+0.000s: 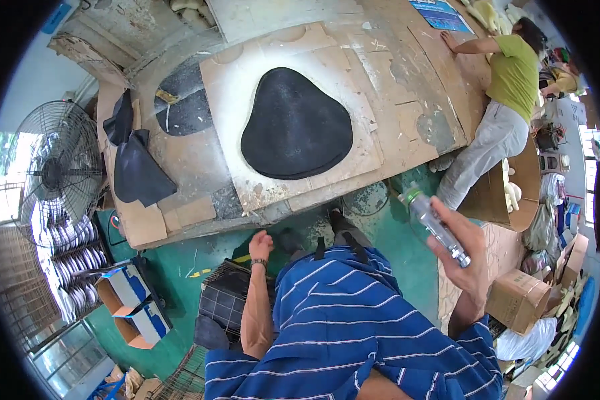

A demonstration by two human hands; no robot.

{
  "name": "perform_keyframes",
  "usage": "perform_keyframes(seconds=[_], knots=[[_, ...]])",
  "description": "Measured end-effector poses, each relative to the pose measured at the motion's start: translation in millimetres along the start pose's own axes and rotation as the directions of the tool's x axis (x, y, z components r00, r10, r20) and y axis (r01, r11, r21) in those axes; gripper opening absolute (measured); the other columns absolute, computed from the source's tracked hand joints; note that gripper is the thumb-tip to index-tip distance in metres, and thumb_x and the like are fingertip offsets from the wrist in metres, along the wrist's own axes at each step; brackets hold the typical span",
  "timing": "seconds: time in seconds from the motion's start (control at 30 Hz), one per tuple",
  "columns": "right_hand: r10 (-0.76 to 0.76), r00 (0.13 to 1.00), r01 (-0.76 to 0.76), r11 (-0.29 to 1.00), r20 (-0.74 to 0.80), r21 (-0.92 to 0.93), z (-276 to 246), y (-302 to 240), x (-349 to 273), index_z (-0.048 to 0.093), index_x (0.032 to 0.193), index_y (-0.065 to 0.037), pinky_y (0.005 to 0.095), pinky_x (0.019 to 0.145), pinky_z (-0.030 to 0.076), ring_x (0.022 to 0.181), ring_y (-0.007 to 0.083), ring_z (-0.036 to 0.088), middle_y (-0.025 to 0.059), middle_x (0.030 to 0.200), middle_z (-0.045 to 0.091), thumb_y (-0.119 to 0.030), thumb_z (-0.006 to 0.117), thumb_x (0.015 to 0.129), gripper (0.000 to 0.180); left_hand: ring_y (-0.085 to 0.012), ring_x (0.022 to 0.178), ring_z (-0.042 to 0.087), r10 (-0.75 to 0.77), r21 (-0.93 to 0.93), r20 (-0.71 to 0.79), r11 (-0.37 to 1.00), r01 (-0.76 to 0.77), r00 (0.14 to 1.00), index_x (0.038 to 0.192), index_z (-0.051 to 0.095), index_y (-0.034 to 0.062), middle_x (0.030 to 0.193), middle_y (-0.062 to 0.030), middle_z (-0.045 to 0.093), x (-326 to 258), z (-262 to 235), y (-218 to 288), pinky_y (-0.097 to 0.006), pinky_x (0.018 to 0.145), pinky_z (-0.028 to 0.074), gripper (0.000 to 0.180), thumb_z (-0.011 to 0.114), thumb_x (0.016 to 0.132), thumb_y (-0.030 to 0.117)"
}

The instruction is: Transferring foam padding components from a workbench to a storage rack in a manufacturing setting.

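Note:
My right hand [465, 252] is closed around a clear cylinder with a green end [437, 223], held out to the right of my body, away from the worktable. What kind of tool or bottle it is I cannot make out. My left hand [261, 245] hangs low in front of the table's near edge, its fingers curled in with nothing seen in them. Beyond both hands a black rounded three-lobed pad [297, 125] lies flat on a cardboard sheet [230, 87] dusted white around it. Neither hand touches the pad.
Cardboard covers the worktable [407, 127]. Black sheet pieces [140, 167] lie at its left, beside a wire fan [53, 167]. A wire crate [223, 297] stands by my left arm. At the far right another person [513, 80] leans on the table. Cardboard boxes [519, 300] stand right.

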State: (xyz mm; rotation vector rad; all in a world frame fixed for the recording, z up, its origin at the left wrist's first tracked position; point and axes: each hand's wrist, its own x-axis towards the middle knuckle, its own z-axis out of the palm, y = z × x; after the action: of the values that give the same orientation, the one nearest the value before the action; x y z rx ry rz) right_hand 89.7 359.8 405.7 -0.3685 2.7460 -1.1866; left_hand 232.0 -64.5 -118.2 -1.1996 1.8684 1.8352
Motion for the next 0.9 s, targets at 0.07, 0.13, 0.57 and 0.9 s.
perform_keyframes(seconds=[0.07, 0.13, 0.57, 0.9], knots=[[0.085, 0.996, -0.085, 0.996, -0.018, 0.018, -1, 7, -5, 0.061, 0.147, -0.001, 0.0387, 0.089, 0.056, 0.101, 0.0374, 0.074, 0.0235, 0.118, 0.073, 0.004, 0.077, 0.084, 0.065, -0.0135, 0.079, 0.068, 0.205, 0.023, -0.024, 0.979, -0.205, 0.978, 0.13, 0.068, 0.0019, 0.094, -0.005, 0.072, 10, 20, 44, -0.031, 0.066, 0.056, 0.028, 0.065, 0.104, 0.01], [0.165, 0.984, -0.166, 0.986, -0.071, -0.006, 0, 16, -16, 0.061, 0.147, -0.002, 0.0379, 0.089, 0.056, 0.103, 0.0376, 0.074, 0.0238, 0.12, 0.073, 0.004, 0.077, 0.084, 0.066, -0.0124, 0.084, 0.068, 0.4, 0.077, -0.089, 0.916, -0.394, 0.912, 0.128, 0.069, 0.0005, 0.1, -0.0059, 0.074, 26, 33, 81, -0.029, 0.07, 0.056, 0.027, 0.067, 0.103, 0.01], [0.137, 0.984, -0.149, 0.984, 0.114, 0.099, -2, 19, -26, 0.063, 0.145, -0.003, 0.0379, 0.081, 0.055, 0.09, 0.0354, 0.072, 0.0205, 0.104, 0.073, 0.007, 0.079, 0.077, 0.071, -0.0354, 0.111, 0.063, 0.67, 0.801, -0.165, 0.519, -0.298, 0.724, 0.123, 0.075, 0.0142, 0.113, -0.0136, 0.065, 51, 111, 254, -0.048, 0.097, 0.053, 0.041, 0.085, 0.084, 0.025], [0.233, 0.973, -0.231, 0.962, 0.001, 0.145, 4, 53, -11, 0.063, 0.145, -0.003, 0.0378, 0.085, 0.056, 0.097, 0.0378, 0.072, 0.0217, 0.11, 0.073, 0.007, 0.077, 0.078, 0.069, -0.0299, 0.104, 0.068, 0.048, -0.488, -0.408, 0.832, -0.262, 0.912, 0.11, 0.072, 0.0083, 0.118, -0.0128, 0.069, 75, 159, 264, -0.048, 0.09, 0.056, 0.03, 0.072, 0.084, -0.005]])
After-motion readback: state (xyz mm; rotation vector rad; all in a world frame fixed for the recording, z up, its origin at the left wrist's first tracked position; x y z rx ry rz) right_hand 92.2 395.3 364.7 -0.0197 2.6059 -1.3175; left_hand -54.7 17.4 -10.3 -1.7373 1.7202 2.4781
